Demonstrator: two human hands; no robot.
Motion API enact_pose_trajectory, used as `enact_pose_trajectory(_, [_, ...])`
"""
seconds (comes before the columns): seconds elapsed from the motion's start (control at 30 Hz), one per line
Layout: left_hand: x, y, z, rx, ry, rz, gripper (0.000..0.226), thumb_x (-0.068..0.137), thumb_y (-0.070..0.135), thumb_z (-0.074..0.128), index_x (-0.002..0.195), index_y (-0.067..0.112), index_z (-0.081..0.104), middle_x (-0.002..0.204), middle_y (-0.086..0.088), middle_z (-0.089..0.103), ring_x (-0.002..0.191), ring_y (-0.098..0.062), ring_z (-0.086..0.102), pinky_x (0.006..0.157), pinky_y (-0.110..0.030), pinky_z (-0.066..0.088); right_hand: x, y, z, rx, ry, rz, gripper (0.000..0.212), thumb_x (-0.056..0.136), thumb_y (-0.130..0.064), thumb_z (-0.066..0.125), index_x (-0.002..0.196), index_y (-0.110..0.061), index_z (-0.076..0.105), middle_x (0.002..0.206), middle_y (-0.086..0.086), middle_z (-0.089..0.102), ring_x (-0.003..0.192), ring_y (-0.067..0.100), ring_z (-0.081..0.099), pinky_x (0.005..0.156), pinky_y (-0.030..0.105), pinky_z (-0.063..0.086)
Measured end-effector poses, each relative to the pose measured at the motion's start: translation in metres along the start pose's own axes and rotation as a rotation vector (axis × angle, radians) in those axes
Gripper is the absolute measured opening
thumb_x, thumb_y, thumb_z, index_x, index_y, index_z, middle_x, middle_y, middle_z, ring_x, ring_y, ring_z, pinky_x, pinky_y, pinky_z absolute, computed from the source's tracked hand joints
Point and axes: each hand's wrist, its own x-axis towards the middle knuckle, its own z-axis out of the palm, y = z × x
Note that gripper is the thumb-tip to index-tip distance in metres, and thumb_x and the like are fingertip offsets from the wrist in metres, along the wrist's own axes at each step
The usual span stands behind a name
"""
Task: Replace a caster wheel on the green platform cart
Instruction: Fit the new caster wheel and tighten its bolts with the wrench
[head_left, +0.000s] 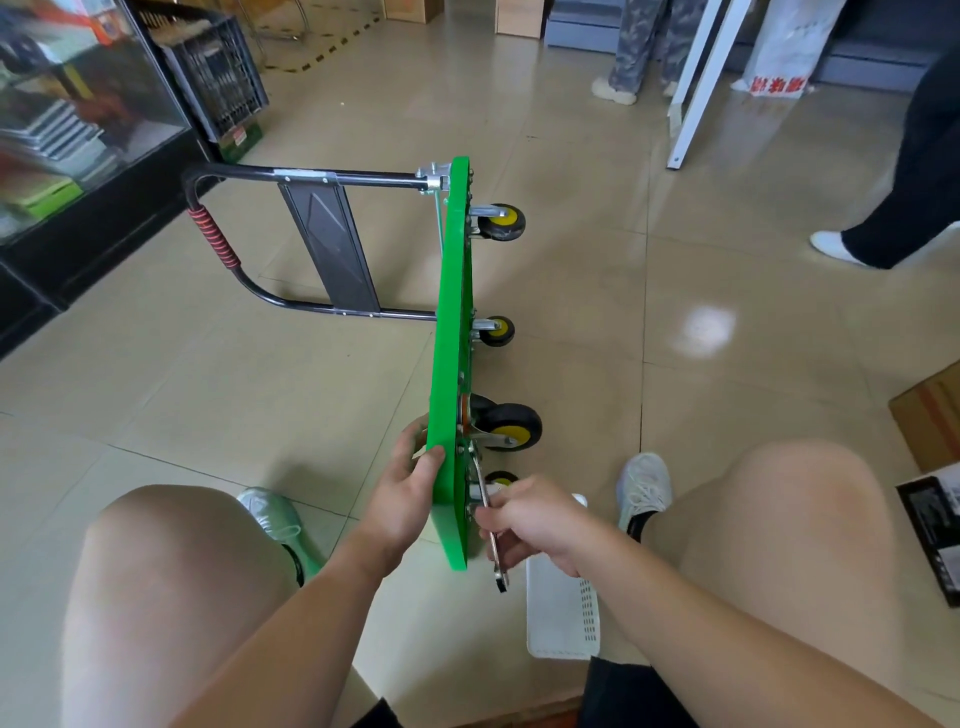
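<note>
Glossy beige floor (727, 322) of large tiles on all sides. Far left: glass-fronted cabinet (78, 119), with black slatted crate (218, 78) just behind it.

Next, stretched out leftward from the deck's far end: black tubular handle (249, 170), with red-striped grip (215, 236) on its bend and dark panel (332, 249) bridging its two bars.

Centre: green platform cart (454, 312) tipped up on one long side on the floor, deck facing left, underside facing right. Left hand (410, 499) at the near end, gripping the green rim, thumb on the edge, fingers on the deck side.

Sticking out rightward from the underside, four yellow-hubbed wheels: far caster (503, 222), second caster (497, 331), third caster (511, 427) close above the hands, and nearest caster (501, 479) partly hidden behind the right hand (535, 519). Right hand curled tight round a flat metal wrench (500, 571), upper end against the mount of the nearest caster, lower end poking out below the fist. Wrench head too hidden to tell about any bolt.

Just right of the wrench, flat on the floor: white perforated basket (563, 608). Bare knees and pale sneakers on either side of the cart.

Top right: legs in camouflage trousers (639, 47), then a slanted white frame leg (701, 78), then a leg in dark trousers (914, 171). Right edge of the floor: cardboard box (930, 410), with printed booklet (935, 525) below it.
</note>
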Motion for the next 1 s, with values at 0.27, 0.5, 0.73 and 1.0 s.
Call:
enact_pose_trajectory(0.27, [-0.002, 0.003, 0.000, -0.015, -0.008, -0.017, 0.046, 0.090, 0.049, 0.045, 0.135, 0.055, 0.048, 0.131, 0.007, 0.065, 0.120, -0.016, 0.063, 0.108, -0.045, 0.049, 0.033, 0.028, 0.004, -0.154, 0.092, -0.137, 0.012, 0.095, -0.018, 0.068, 0.100, -0.022, 0.078, 0.092, 0.003, 0.077, 0.084, 0.021, 0.073, 0.087, 0.043, 0.060])
enact_pose_trajectory(0.5, [-0.002, -0.001, 0.000, -0.010, -0.004, -0.001, 0.050, 0.091, 0.046, 0.045, 0.140, 0.046, 0.049, 0.121, 0.012, 0.070, 0.113, -0.009, 0.066, 0.102, -0.036, 0.053, 0.056, 0.030, 0.008, -0.207, 0.109, -0.225, 0.017, 0.093, -0.014, 0.068, 0.104, -0.020, 0.080, 0.092, -0.004, 0.077, 0.087, 0.013, 0.071, 0.082, 0.026, 0.057])
enact_pose_trajectory(0.73, [0.001, -0.003, -0.001, -0.003, 0.001, -0.010, 0.043, 0.092, 0.046, 0.045, 0.134, 0.054, 0.050, 0.116, 0.018, 0.072, 0.115, -0.012, 0.066, 0.101, -0.034, 0.052, 0.068, 0.033, 0.012, -0.266, 0.104, -0.243, 0.019, 0.095, -0.018, 0.066, 0.109, -0.022, 0.079, 0.095, -0.007, 0.075, 0.093, 0.013, 0.068, 0.083, 0.023, 0.051])
enact_pose_trajectory(1.0, [0.002, -0.004, 0.000, 0.010, 0.011, -0.010, 0.043, 0.091, 0.046, 0.045, 0.133, 0.054, 0.050, 0.113, 0.022, 0.071, 0.111, -0.005, 0.066, 0.096, -0.028, 0.052, 0.064, 0.028, 0.013, -0.184, 0.096, -0.257, 0.018, 0.093, -0.015, 0.068, 0.105, -0.023, 0.079, 0.095, -0.005, 0.078, 0.095, 0.016, 0.071, 0.096, 0.039, 0.056])
